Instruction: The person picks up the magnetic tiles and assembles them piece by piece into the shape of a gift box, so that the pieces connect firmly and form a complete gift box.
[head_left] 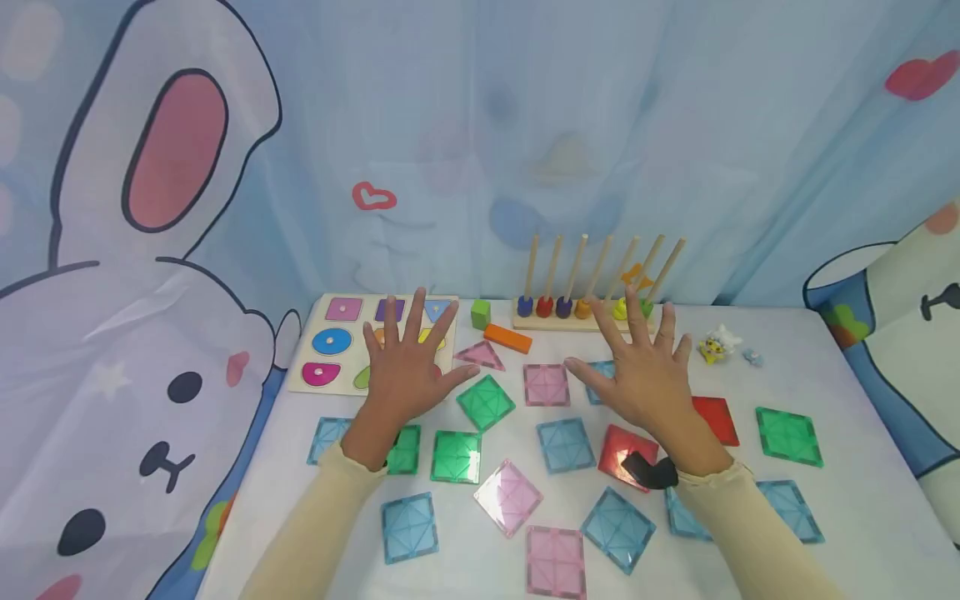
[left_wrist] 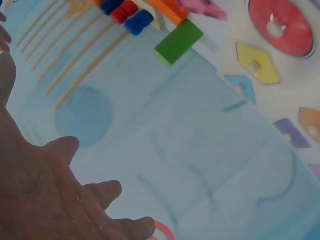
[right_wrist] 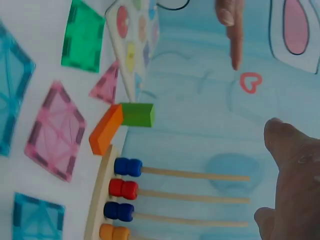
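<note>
Both hands hover over the table with fingers spread and nothing held. In the head view my left hand (head_left: 407, 372) overlaps the right part of a wooden shape puzzle board (head_left: 303, 379), hiding some of its pieces. My right hand (head_left: 647, 375) is in front of the peg stacker (head_left: 528, 323), whose upright rods carry coloured beads low down. A blue translucent tile (head_left: 597, 392) shows partly behind its thumb. Under the right wrist lies a red tile (head_left: 622, 450). A green tile (head_left: 405, 454) sits beside the left wrist.
Between the hands lie an orange block (head_left: 507, 338), a green block (head_left: 481, 314) and a pink triangle tile (head_left: 481, 355). Several blue, pink and green square tiles spread toward the front, including a pink one (head_left: 555, 562). Small figurines (head_left: 718, 343) stand at right. A printed curtain (head_left: 480, 150) hangs behind.
</note>
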